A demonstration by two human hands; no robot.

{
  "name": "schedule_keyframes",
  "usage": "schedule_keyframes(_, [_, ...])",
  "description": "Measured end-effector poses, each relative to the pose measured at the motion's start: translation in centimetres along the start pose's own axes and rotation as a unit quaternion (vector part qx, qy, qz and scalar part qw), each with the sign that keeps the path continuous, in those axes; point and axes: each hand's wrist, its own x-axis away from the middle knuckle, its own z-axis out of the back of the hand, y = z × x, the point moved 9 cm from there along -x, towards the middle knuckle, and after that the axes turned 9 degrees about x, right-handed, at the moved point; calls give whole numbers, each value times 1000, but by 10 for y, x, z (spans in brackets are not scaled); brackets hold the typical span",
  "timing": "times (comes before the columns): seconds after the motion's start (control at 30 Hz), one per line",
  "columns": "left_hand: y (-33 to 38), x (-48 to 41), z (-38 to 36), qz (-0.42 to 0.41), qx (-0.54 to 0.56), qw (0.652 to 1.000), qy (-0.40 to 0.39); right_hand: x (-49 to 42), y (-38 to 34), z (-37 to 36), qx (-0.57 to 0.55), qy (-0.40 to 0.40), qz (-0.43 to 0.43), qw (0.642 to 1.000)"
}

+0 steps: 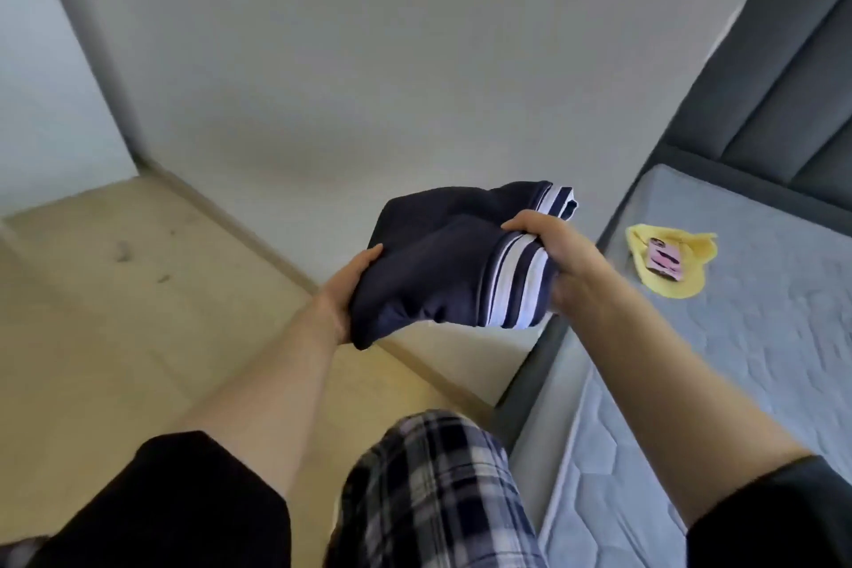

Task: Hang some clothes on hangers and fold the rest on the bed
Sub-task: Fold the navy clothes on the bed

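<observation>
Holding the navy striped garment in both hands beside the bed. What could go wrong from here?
1. The navy garment, bunched between left hand and right hand, hangs over the floor, not the mattress; a slip may drop it there.
2. Laid down carelessly, it might cover the yellow garment.

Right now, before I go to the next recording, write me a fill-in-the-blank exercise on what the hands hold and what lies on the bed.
1. The navy garment is gripped by ____ hands: the left hand and the right hand.
2. The stripes at the garment's edge are ____.
3. The cloth lying on the mattress is ____ in colour.
Missing words: both; white; yellow.
</observation>
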Motion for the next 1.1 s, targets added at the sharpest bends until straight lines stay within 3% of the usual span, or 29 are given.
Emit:
schedule_keyframes(0.27, [221, 36, 227, -151, 81, 982, 83, -135, -34, -319, 147, -228, -6, 962])
schedule_keyframes(0.43, [349, 88, 303, -202, 87, 965, 142, -166, -74, -466, 203, -322, -15, 924])
schedule_keyframes(0.63, [507, 243, 315, -225, 83, 938, 249, -106, -198, -618, 271, -363, -3, 891])
schedule_keyframes(0.93, [763, 536, 265, -274, 45, 877, 391, 79, -420, -840, 292, -449, 52, 843])
schedule_keyframes(1.1, [862, 599, 266, -302, 36, 871, 387, 112, -481, -933, 256, -473, 91, 838])
